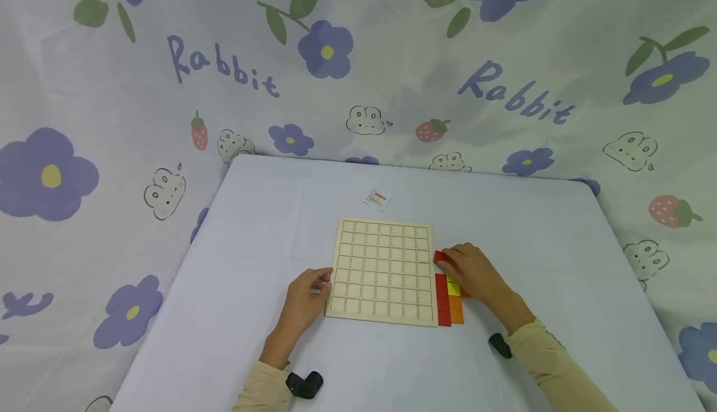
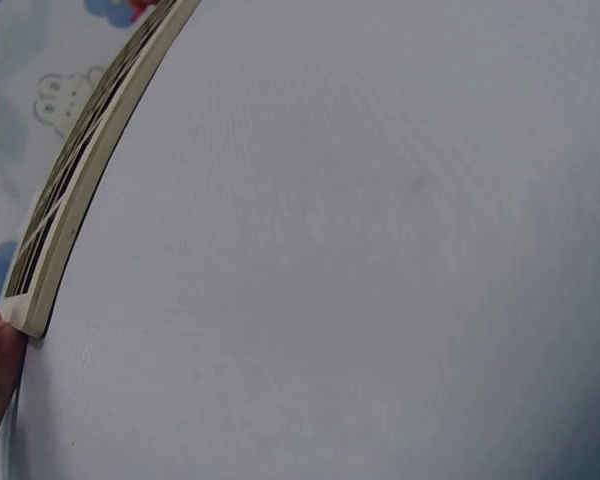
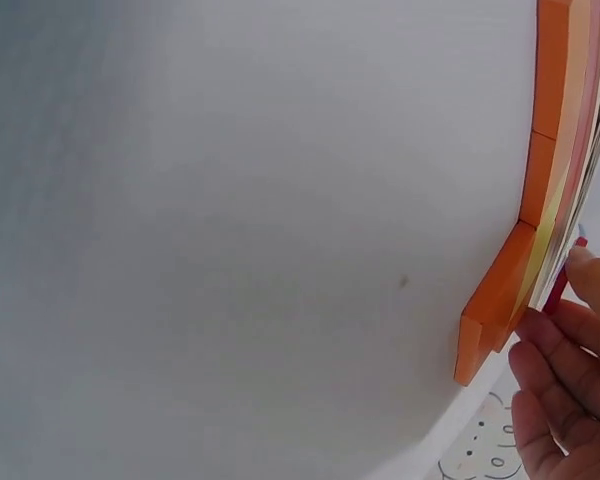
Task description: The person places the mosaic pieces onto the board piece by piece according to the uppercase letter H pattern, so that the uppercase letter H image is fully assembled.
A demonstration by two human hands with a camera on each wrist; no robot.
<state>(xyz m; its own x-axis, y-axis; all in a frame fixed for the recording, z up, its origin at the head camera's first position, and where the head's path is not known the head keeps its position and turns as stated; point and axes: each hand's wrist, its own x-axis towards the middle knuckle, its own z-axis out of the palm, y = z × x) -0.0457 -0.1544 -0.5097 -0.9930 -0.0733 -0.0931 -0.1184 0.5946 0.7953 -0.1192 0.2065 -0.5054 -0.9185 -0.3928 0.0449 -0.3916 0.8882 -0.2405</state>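
Note:
A pale wooden grid board [image 1: 381, 272] lies on the white table, its square cells bare. My left hand [image 1: 305, 300] rests at its left edge, thumb and fingertips against the rim; the left wrist view shows the thumb [image 2: 0, 370] at the board's end. My right hand [image 1: 473, 272] pinches a small red block [image 3: 562, 285] between thumb and fingers, just off the board's right side. Below that hand, red blocks [image 1: 442, 303] line the board's right edge, beside orange blocks [image 1: 456, 311] and a yellow block [image 1: 453, 287]. The hand partly covers this group.
A small printed card [image 1: 378, 199] with a coloured grid lies beyond the board. Black wrist devices sit by the left sleeve [image 1: 263, 387] and the right sleeve [image 1: 551, 362]. A patterned cloth [image 1: 403, 76] hangs behind the white table [image 1: 269, 225].

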